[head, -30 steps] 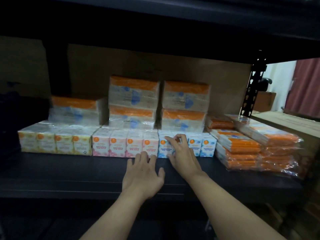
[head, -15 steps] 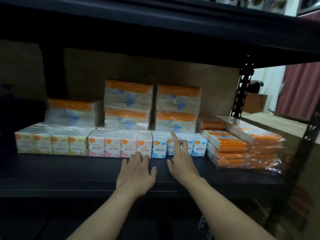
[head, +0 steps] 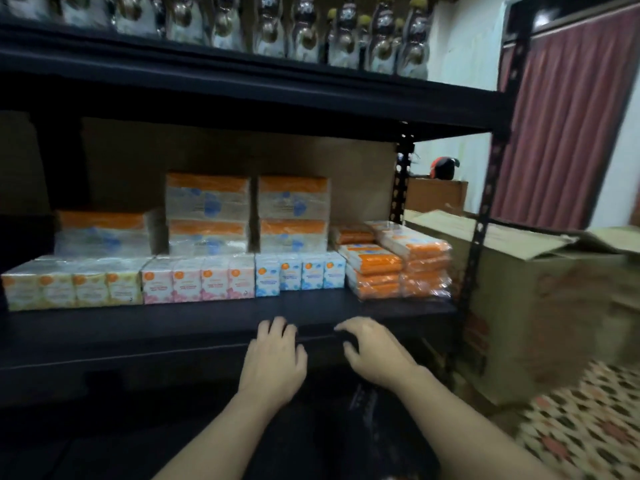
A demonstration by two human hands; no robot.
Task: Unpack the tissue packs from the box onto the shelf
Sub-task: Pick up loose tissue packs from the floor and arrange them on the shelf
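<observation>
Tissue packs line the black shelf (head: 173, 327): yellow packs (head: 72, 287) at the left, pink packs (head: 199, 282) in the middle, blue packs (head: 299, 275) to their right. Behind them stand stacked orange-topped packs (head: 207, 209), and flat orange packs (head: 394, 261) lie at the shelf's right end. An open cardboard box (head: 540, 299) stands on the floor right of the shelf. My left hand (head: 273, 358) and my right hand (head: 374, 351) hover over the shelf's front edge, both empty with loosely bent fingers, apart from the packs.
A black upright post (head: 479, 233) separates the shelf from the box. Bottles (head: 304, 29) crowd the upper shelf. A red curtain (head: 568, 126) hangs at the right, and a patterned floor (head: 588, 424) lies below the box.
Both hands have drawn back from the pink and blue packs to the shelf's front edge. My view has pulled back and risen, bringing the box and upper shelf into sight.
</observation>
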